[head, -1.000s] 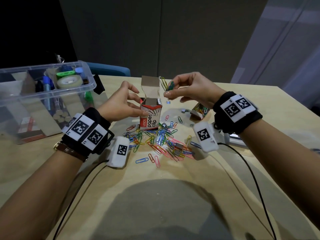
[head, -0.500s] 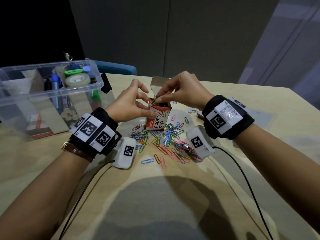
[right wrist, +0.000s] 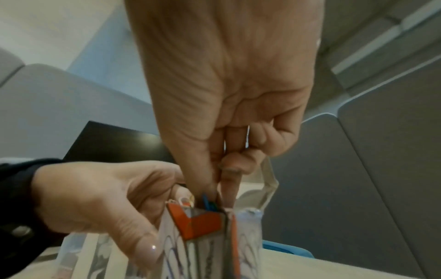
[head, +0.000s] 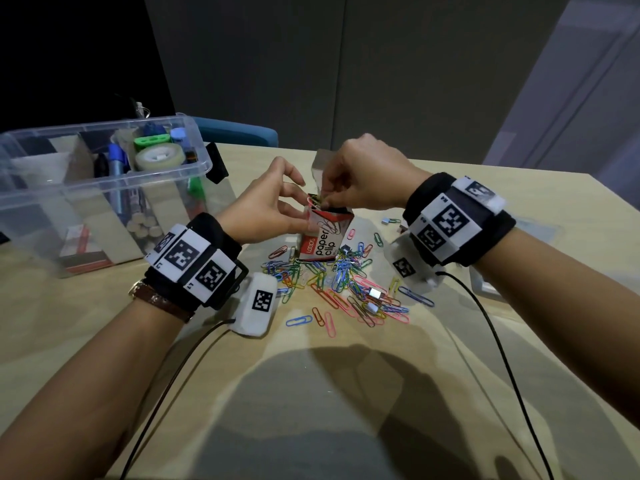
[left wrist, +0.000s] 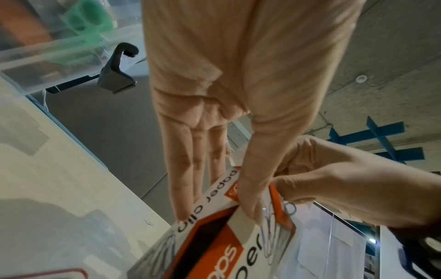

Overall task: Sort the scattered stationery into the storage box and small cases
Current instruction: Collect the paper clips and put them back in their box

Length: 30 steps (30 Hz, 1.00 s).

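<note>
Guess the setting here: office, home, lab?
Probably an office or meeting room: pale wooden table, grey panelled wall, blue chair back behind the clear plastic storage box of stationery.

Both forearms bare. Each wrist: black fabric band [head: 207,251] carrying white tiles with black square fiducial codes; white camera pod [head: 258,306] with 1 code slung beneath, thin black cable [head: 166,368] trailing. Left wrist: brown-strap watch [head: 156,299].

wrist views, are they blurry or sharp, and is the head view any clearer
Left wrist view: the box print is smeared and the tub behind is soft. Right wrist view: the fingers and clips are blurred. Head view: sharper, with the box label legible and a big dark shadow across the near table.
</note>
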Each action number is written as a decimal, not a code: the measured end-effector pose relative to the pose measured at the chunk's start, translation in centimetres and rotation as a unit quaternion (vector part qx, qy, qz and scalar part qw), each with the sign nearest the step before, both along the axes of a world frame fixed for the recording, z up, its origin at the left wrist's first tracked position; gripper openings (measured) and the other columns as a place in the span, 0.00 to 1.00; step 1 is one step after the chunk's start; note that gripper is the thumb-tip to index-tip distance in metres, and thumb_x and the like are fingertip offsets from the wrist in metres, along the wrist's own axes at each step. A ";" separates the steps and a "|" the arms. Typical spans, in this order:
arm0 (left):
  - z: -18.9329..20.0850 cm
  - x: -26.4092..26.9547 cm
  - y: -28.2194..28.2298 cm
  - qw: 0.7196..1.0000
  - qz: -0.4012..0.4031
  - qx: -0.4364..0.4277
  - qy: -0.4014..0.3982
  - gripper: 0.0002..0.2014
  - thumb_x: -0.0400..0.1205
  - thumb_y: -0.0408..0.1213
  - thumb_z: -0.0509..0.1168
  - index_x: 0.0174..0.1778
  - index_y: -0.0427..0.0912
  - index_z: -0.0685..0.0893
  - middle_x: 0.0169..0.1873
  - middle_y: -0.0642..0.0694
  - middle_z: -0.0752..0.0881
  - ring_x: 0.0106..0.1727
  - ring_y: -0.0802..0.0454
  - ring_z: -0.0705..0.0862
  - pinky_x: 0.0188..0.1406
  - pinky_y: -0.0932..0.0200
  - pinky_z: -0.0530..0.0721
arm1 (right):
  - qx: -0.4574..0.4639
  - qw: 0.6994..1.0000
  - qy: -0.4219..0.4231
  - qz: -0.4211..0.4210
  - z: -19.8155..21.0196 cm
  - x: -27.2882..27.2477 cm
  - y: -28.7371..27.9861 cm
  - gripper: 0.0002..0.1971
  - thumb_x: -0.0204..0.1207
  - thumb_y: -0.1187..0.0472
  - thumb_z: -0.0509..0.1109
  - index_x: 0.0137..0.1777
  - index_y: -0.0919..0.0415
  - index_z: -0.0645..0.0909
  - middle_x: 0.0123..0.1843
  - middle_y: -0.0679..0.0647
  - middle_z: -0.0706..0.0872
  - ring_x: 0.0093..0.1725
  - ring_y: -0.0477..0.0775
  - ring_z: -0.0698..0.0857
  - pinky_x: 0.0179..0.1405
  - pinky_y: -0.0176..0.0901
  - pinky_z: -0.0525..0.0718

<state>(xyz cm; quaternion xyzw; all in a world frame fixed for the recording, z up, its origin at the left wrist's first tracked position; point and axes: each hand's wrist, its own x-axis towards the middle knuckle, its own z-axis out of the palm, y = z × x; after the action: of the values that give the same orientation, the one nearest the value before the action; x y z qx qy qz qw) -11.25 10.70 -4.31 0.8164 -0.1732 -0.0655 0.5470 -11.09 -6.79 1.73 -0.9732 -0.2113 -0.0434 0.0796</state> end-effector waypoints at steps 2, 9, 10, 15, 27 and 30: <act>0.0 0.0 -0.1 1.000 0.005 0.002 -0.008 0.30 0.67 0.25 0.80 0.50 0.48 0.66 0.44 0.47 0.81 0.39 0.47 0.86 0.50 0.41 0.87 | -0.040 0.999 -0.002 0.009 0.4 -0.1 0.9 0.03 0.72 0.53 0.76 0.44 0.50 0.89 0.38 0.44 0.84 0.46 0.53 0.85 0.41 0.45 0.82; 0.1 -0.2 0.0 1.000 -0.007 0.006 -0.003 0.33 0.67 0.25 0.80 0.55 0.44 0.64 0.48 0.40 0.81 0.37 0.47 0.86 0.48 0.43 0.88 | -0.094 0.994 0.018 0.059 1.3 -0.1 1.8 0.06 0.72 0.56 0.77 0.37 0.45 0.83 0.29 0.37 0.77 0.40 0.49 0.80 0.27 0.34 0.68; 0.1 -0.2 -0.1 1.000 -0.009 0.007 -0.003 0.33 0.67 0.24 0.80 0.55 0.44 0.64 0.48 0.39 0.82 0.38 0.47 0.86 0.48 0.43 0.88 | -0.104 0.992 0.016 0.064 1.4 -0.1 1.8 0.07 0.72 0.56 0.77 0.36 0.44 0.82 0.29 0.37 0.76 0.39 0.48 0.79 0.26 0.34 0.66; 0.1 -0.3 -0.3 1.000 -0.014 0.004 0.000 0.32 0.68 0.22 0.78 0.55 0.43 0.63 0.50 0.34 0.83 0.39 0.48 0.87 0.48 0.43 0.88 | -0.157 0.985 0.001 0.076 0.8 -0.2 2.2 0.05 0.74 0.54 0.76 0.47 0.44 0.89 0.41 0.41 0.82 0.42 0.48 0.78 0.26 0.35 0.64; -0.2 0.1 -0.4 1.000 0.010 0.019 -0.003 0.28 0.73 0.22 0.75 0.54 0.45 0.64 0.51 0.41 0.80 0.41 0.48 0.85 0.50 0.45 0.87 | -0.072 0.994 0.046 0.060 1.1 -0.2 1.5 0.08 0.76 0.62 0.74 0.54 0.55 0.91 0.41 0.48 0.86 0.33 0.38 0.81 0.40 0.38 0.82; 0.0 0.3 0.1 0.999 0.026 0.027 -0.010 0.27 0.74 0.21 0.73 0.56 0.45 0.63 0.52 0.44 0.79 0.43 0.48 0.85 0.49 0.48 0.88 | 0.040 0.997 0.028 0.057 2.4 -0.2 -0.2 0.07 0.77 0.62 0.74 0.52 0.54 0.91 0.39 0.43 0.88 0.31 0.31 0.83 0.40 0.31 0.83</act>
<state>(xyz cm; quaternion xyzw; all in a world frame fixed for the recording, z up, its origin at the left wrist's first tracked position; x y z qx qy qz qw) -10.93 10.76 -4.29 0.8357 -0.1558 -0.0477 0.5245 -11.31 -6.97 4.11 -0.9565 -0.2622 -0.0203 0.1261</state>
